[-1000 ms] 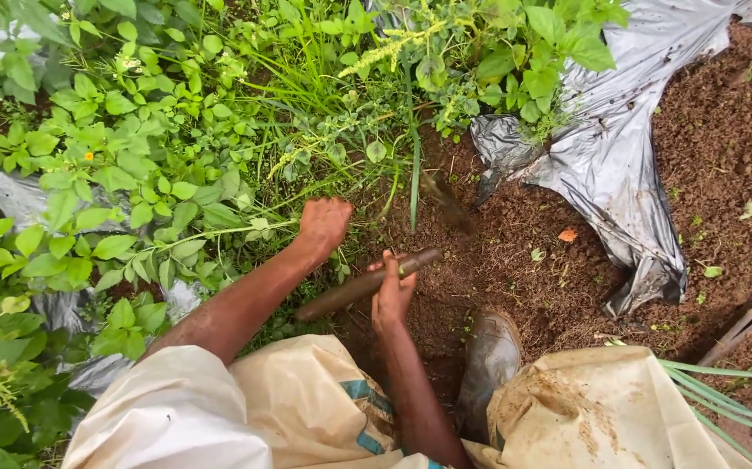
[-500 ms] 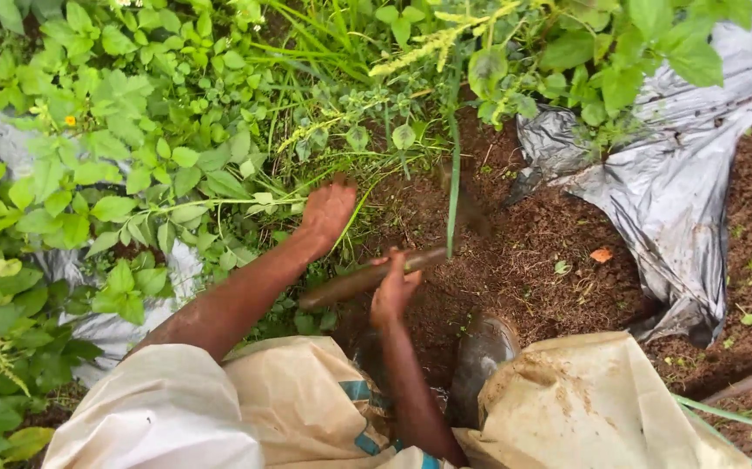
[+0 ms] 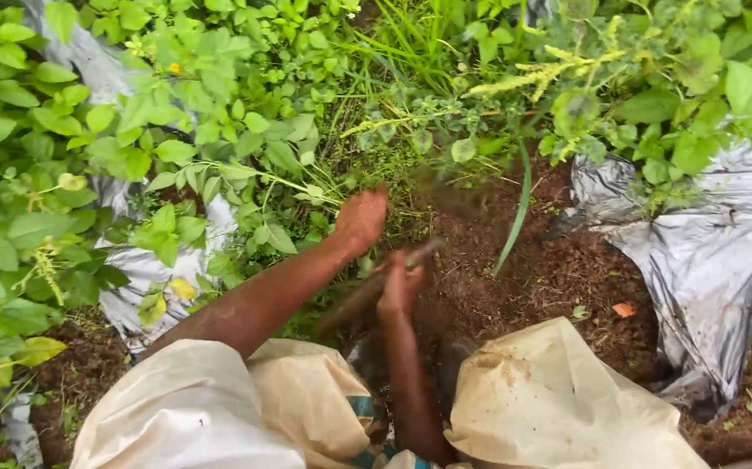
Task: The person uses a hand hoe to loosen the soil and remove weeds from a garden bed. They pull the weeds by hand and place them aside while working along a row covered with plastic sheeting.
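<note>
Weeds are being cleared at mid-frame.
Green stems [image 3: 306, 187] are gripped by the left hand [image 3: 363, 217]; a wooden tool handle [image 3: 367, 291] is held by the right hand [image 3: 400, 285].

Wooden handle [image 3: 367, 293]: brown, round, stick-like tool shaft. Pose: slanted, low end toward lower left, upper end toward upper right, over bare brown soil at edge of green weeds. Motion-blurred; working end toward the soil not discernible. Right hand [image 3: 399, 284] clasped around shaft near its upper part. Weeds [image 3: 306, 187]: green leafy stems and thin grass blades, rooted at boundary between soil patch and dense growth. Left hand [image 3: 361, 217] closed into weeds, knuckles up, just beyond handle.
</note>
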